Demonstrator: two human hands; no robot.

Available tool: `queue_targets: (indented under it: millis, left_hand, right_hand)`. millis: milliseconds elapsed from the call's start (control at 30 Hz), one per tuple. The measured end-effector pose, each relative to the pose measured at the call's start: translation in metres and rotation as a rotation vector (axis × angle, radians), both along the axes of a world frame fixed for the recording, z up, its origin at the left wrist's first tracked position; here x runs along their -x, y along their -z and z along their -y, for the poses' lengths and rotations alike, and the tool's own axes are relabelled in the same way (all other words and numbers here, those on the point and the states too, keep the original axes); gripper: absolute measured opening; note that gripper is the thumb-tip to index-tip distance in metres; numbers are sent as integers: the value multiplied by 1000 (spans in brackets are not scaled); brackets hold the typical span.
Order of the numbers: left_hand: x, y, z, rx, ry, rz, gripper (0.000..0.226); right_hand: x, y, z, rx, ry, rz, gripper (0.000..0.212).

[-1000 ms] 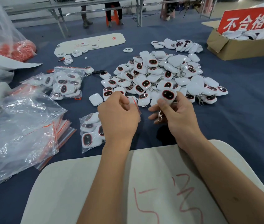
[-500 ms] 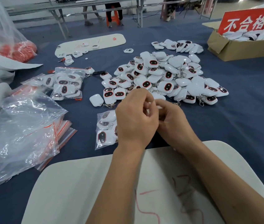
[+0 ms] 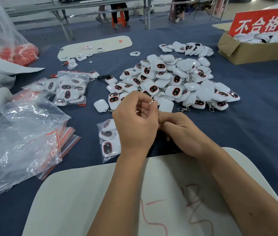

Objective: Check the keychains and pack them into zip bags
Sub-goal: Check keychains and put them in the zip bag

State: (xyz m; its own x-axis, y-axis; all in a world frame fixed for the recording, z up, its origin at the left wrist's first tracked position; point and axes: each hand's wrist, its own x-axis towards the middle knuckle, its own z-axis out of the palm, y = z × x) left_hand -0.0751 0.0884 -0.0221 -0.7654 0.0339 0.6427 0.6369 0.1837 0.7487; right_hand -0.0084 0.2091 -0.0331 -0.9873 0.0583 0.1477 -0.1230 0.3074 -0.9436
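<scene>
Checking step: left hand (image 3: pixel 134 128) fingers pinch a keychain (image 3: pixel 166 106) ring, right hand (image 3: pixel 181 132) fingers curled, grip hidden. Next: into zip bag (image 3: pixel 108 138) near desk's front edge.

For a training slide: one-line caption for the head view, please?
Two hands meet above a half-filled clear zip bag, before a pile of white keychains.

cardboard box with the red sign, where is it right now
In the head view the cardboard box sits at the far right edge of the blue table, holding white keychains, just right of the small far cluster of keychains beyond the main keychain pile.
</scene>
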Motion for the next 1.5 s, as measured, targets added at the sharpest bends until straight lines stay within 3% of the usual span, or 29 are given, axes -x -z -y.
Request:
queue_targets:
  millis: [100, 167, 233, 333, 400, 500, 600, 667, 800, 967, 1100, 1167, 1233, 1333, 1433, 1500]
  left_hand:
    - [0, -3, 2, 19, -15, -34, 9]
    - [0, -5, 2, 9, -13, -58, 10]
    - [-1, -8, 4, 0, 22, -86, 9]
    - [5, -11, 14, 87, 18, -132, 11]
    - [14, -10, 24, 237, -47, -80, 18]
    - [23, 0, 38, 431, -26, 224, 32]
    - [23, 5, 42, 385, 50, 409, 47]
    - [26, 4, 42, 342, 116, 453, 43]
    - [22, 1, 39, 356, 381, 519, 36]
    - [16, -11, 34, 161, 634, 594, 43]
    - [14, -8, 38, 94, 830, 875, 31]
    - [14, -4, 38, 74, 871, 947, 37]
    - [15, -3, 37, 63, 782, 944, 43]
    - [20, 0, 32, 0, 519, 894, 32]
    - [27, 4, 36, -3, 413, 865, 20]
    - [29, 3, 41, -5, 462, 873, 12]
  right_hand:
    - [-4, -3, 4, -102, -135, -28, 41]
    - [-4, 0, 7, -189, -146, -110, 23]
    - [-3, 5, 9, -150, 16, -211, 8]
    - [3, 11, 7, -59, 308, -233, 7]
    - [4, 11, 6, 76, 407, -170, 14]
    - [8, 10, 8, 500, 374, -70, 29]
    - [10, 5, 6, 788, 338, -38, 22]
    - [11, 2, 2, 944, 326, -50, 15]
    - [9, -3, -2, 1049, 320, -110, 26]
    - [4, -12, -5, 1042, 322, -123, 21]
    - [-3, -14, -6, 866, 341, -45, 12]
    - [-3, -11, -7, 753, 350, -52, 12]
    - [-1, -6, -7, 642, 361, -58, 14]
    - [3, 3, -5, 463, 368, -82, 15]
    - [6, 8, -10, 498, 370, -37, 15]
    - [7, 8, -14, 567, 340, 25, 28]
